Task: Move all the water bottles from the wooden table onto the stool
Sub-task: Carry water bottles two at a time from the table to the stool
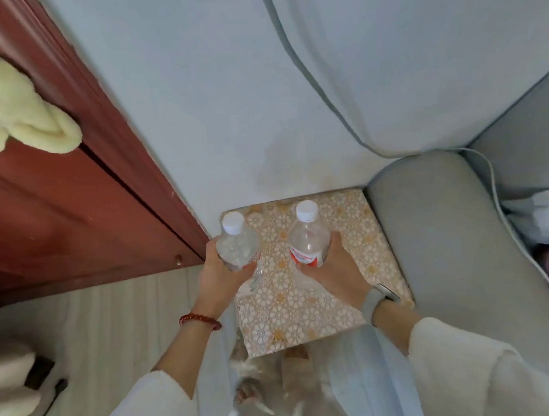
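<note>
Two clear water bottles with white caps stand upright over the stool (348,304), whose square top has a beige floral cover. My left hand (217,275) grips the left bottle (236,244) at the stool's left edge. My right hand (333,269) grips the right bottle (309,238), which has a red label, above the stool's middle. I cannot tell whether the bottles' bases touch the stool top. The wooden table is out of view.
A grey sofa arm (453,258) presses against the stool's right side. A red-brown wooden door (67,209) stands at the left with a pale fluffy cloth (9,108) hanging on it. A pale wall lies behind the stool. My feet show below the stool's near edge.
</note>
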